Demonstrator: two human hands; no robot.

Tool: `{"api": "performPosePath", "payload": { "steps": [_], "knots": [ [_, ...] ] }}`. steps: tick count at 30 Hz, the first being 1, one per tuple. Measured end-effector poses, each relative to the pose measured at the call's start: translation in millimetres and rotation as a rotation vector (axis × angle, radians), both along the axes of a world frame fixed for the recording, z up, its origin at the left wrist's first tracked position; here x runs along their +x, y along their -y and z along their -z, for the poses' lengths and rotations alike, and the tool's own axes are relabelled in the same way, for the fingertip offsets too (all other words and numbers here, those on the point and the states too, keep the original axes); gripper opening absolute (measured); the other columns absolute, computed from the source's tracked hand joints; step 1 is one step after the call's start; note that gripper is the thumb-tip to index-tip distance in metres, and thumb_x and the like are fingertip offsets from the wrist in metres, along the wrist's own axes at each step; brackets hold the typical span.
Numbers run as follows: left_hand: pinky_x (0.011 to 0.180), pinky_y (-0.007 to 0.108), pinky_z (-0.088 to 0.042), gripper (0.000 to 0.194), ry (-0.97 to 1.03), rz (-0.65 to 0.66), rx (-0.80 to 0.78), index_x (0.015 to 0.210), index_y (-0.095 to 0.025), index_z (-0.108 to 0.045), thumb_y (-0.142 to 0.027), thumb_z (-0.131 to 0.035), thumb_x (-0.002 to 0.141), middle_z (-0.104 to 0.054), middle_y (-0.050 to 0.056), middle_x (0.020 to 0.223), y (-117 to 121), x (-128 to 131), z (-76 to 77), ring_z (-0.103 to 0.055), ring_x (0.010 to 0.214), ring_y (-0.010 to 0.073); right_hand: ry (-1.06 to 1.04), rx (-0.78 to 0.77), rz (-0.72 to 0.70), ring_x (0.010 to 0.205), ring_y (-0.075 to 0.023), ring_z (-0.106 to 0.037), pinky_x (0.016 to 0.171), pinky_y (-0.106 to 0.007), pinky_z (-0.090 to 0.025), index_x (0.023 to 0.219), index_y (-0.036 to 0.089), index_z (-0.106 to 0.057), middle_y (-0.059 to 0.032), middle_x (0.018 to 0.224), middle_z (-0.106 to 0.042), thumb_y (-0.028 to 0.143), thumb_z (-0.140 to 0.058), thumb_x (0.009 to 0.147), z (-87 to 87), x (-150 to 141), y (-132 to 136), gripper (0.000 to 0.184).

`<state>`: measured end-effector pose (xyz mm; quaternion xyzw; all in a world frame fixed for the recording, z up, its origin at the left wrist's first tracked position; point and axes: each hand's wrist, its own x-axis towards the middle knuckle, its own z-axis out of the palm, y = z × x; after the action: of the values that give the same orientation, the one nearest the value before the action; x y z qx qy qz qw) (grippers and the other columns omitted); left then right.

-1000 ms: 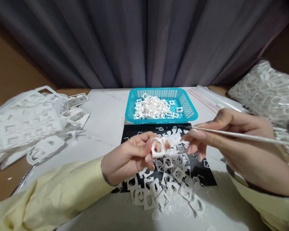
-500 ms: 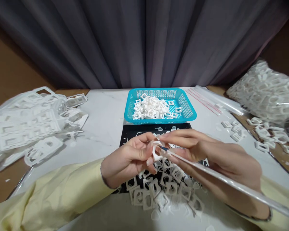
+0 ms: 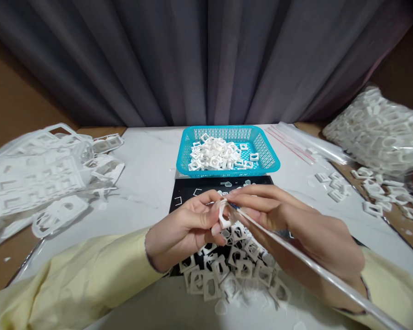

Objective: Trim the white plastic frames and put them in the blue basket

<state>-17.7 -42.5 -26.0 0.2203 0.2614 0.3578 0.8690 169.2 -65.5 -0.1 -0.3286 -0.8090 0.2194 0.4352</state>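
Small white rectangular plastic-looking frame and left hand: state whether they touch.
Touching. The head view shows the left hand holding the white frame by its left edge, no gap showing.

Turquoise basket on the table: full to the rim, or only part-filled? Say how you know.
Part-filled: white pieces heap up in the left of the turquoise basket, while its perforated floor shows at the right.

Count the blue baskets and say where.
1: the blue basket stands on the white tabletop, at the far edge of the black mat, before the curtain. No other shows.
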Motion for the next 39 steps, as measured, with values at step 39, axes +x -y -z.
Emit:
{"api": "performPosePath", "payload": {
  "steps": [39],
  "knots": [
    [0.059, 0.021, -0.060, 0.009, 0.014, 0.066, -0.057, 0.077, -0.008, -0.066, -0.007, -0.073, 0.070, -0.063, 0.003, 0.071, -3, 2, -4.2, -0.062, 0.059, 0.0085, -0.037, -0.200, 0.074, 0.099, -0.0213, -0.066, 0.074, -0.025, -0.059, 0.070, 0.022, -0.053, 0.0000, 0.089, -0.073, 0.012, -0.065, 0.079, -15.3, 16, -3, 0.017]
  ]
}}
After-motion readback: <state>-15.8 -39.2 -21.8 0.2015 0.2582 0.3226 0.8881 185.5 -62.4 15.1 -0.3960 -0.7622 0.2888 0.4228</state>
